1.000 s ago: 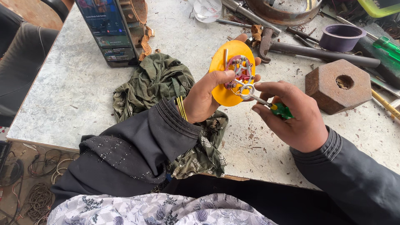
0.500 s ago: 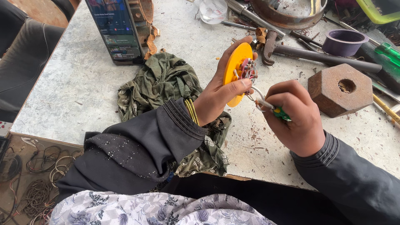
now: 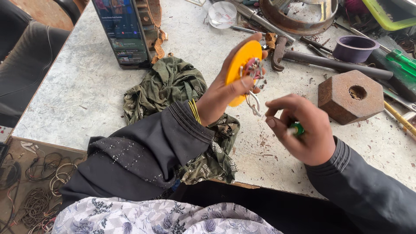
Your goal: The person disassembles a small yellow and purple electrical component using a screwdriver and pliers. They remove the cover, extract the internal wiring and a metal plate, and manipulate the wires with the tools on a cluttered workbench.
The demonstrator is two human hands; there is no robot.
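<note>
Yellow disc (image 3: 241, 65) edge-on in raised left hand (image 3: 225, 93) fingers; right hand (image 3: 303, 130) fingers curled round green-handled tool (image 3: 297, 128).

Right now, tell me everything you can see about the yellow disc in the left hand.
The yellow disc looks like smooth plastic, round and flat, held above the table and turned nearly edge-on to the camera. A cluster of metal contacts with reddish bits sits on its right-hand face, and pale wire loops hang below. The left hand grips it, thumb on the contact face, fingers behind. The right hand is just apart.

yellow disc (image 3: 239, 65), olive patterned cloth (image 3: 173, 86)
</note>
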